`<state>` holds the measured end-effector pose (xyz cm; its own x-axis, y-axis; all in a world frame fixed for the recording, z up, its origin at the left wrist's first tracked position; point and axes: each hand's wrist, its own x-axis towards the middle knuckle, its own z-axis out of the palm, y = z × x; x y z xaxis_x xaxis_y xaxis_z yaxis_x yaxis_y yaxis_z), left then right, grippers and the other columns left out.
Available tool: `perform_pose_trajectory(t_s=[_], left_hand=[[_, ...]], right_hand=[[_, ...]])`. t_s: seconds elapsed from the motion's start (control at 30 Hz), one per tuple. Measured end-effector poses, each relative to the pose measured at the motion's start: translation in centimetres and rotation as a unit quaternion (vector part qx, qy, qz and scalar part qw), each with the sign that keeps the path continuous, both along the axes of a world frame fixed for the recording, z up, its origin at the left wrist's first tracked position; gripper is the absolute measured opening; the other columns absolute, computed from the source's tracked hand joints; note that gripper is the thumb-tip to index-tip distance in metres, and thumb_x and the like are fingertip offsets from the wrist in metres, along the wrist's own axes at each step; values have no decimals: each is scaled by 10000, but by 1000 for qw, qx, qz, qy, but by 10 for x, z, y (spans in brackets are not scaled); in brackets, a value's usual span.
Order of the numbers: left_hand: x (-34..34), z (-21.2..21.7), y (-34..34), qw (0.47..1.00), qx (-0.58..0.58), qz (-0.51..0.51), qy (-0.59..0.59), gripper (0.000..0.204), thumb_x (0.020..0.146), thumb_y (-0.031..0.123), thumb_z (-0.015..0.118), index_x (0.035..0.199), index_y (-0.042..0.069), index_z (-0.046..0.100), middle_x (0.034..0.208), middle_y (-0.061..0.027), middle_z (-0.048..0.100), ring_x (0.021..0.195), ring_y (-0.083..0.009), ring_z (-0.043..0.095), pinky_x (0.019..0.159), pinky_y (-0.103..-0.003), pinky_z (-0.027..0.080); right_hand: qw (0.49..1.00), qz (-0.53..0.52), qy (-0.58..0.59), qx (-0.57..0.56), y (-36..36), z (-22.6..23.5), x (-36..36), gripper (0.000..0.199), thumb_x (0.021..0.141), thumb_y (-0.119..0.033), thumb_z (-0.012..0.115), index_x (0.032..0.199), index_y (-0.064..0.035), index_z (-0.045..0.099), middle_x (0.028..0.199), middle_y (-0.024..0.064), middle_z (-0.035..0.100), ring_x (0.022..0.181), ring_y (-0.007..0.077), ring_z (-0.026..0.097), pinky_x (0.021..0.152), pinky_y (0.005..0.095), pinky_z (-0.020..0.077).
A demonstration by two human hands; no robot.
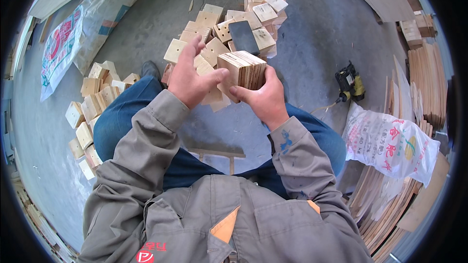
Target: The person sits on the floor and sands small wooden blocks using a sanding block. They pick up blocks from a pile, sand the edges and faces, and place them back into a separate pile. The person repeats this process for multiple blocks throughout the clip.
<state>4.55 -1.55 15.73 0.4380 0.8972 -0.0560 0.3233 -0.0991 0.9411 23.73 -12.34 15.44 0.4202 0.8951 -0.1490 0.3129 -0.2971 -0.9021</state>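
Note:
In front of me my right hand (263, 98) grips a stack of square plywood pieces (242, 70), thumb on the near side and fingers round the right edge. Layered edges show on the stack's right face. My left hand (194, 79) is raised just left of it, fingers spread and holding nothing. Behind both hands lies a heap of pale plywood blocks (208, 18), some with small drilled holes. A dark grey rectangular piece (243, 38) rests on the heap, just beyond the stack.
More wooden blocks (91, 106) are piled by my left knee. A yellow-and-black power tool (350, 83) with a cord lies on the floor at right. White woven sacks (392, 139) lie on both sides. Stacked wooden boards (427, 85) line the right edge.

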Motion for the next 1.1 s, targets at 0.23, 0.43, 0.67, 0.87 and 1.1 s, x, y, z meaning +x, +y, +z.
perform_pose_trajectory(t_s=[0.23,0.43,0.67,0.87,1.1], left_hand=[[7,-35,-7,969,-196,-111,-100,1138,776,360,964,1618,-50,316,1565,-235,500,1458,-317,508,1236,-433,393],[15,-35,-9,967,-181,-90,-157,991,735,284,1004,1458,-62,421,1431,-208,585,1320,-272,612,1112,-406,523],[13,-15,-7,962,-213,-19,-172,909,670,73,978,1418,-31,472,1313,-149,664,1218,-232,672,1024,-385,585],[6,-19,-9,985,-128,-20,-113,1064,619,147,1026,1471,-42,416,1383,-176,635,1291,-250,636,1113,-384,521],[0,-2,-17,997,-26,-28,-65,1124,600,143,1031,1509,-28,393,1405,-181,620,1334,-288,617,1142,-395,490]], right_hand=[[1000,1,-2,22,0,0,-4,915,681,-287,995,1380,64,520,1295,255,698,1188,334,714,998,407,573],[996,63,-48,51,-4,4,-16,956,705,-208,979,1475,46,473,1293,240,697,1183,384,710,1016,424,566],[985,122,80,88,-3,1,-9,814,814,-86,847,1529,22,473,1319,231,695,1210,310,699,1047,400,550],[997,53,54,26,2,-17,33,764,837,-14,742,1551,19,471,1399,220,677,1206,267,697,1031,368,554],[986,-13,-164,-34,15,-59,55,872,830,-221,835,1567,34,446,1481,273,595,1347,392,593,1147,465,472]])
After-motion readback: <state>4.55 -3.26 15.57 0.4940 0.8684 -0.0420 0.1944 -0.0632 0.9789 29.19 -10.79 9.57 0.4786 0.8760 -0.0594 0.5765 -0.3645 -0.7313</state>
